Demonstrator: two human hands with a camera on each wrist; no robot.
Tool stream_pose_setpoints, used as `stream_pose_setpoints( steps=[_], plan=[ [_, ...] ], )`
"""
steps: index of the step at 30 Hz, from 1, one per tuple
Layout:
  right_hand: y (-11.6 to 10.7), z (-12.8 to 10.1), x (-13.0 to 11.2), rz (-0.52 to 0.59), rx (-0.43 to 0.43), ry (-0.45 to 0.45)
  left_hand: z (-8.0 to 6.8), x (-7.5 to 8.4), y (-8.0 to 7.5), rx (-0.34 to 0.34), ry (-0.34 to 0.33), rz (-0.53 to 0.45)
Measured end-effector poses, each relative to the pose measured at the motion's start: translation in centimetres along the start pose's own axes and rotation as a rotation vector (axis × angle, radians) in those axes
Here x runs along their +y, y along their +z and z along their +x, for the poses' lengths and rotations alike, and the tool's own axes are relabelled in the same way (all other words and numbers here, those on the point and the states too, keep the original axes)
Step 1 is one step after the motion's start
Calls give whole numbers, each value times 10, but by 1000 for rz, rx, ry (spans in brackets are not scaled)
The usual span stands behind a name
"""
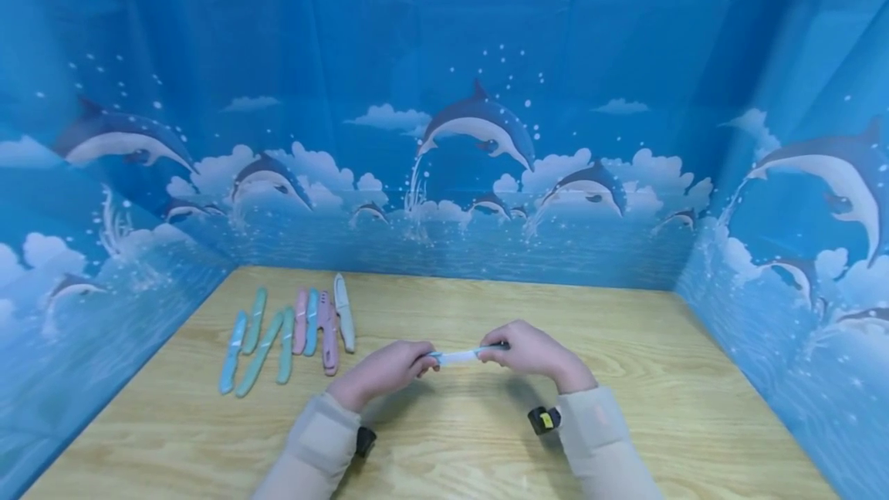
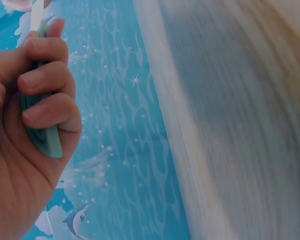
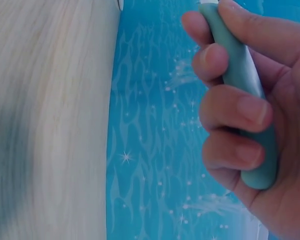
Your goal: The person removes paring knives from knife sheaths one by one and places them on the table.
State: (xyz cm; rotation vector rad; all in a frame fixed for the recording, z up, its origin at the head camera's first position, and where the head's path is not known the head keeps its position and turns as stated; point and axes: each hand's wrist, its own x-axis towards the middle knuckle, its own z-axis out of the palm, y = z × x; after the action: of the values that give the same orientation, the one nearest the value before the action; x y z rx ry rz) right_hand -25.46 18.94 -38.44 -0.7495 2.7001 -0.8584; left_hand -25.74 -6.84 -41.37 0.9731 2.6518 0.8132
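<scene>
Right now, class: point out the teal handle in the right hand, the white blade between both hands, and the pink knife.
teal handle (image 3: 245, 75), right wrist view, mid-shaft.
white blade (image 1: 458, 357), head view, middle.
pink knife (image 1: 300, 322), head view, middle.

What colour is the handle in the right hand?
Teal green. The handle shows best in the right wrist view, gripped by the right hand.

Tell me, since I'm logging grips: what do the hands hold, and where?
One teal knife: left hand grips one teal end, right hand the other; white blade spans between.

No legible text, label or number anywhere, though both wrist views rather blurred.
</scene>
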Motion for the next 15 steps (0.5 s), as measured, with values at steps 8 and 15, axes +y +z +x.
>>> stream_pose_setpoints(
  steps=[8, 15],
  plan=[
    [-11, -1, 15, 60, 136, 84, -6, -17, -11, 77, -78, -84],
    [6, 16, 13, 134, 265, 178, 3, -22, -10, 125, -211, -140]
  ],
)
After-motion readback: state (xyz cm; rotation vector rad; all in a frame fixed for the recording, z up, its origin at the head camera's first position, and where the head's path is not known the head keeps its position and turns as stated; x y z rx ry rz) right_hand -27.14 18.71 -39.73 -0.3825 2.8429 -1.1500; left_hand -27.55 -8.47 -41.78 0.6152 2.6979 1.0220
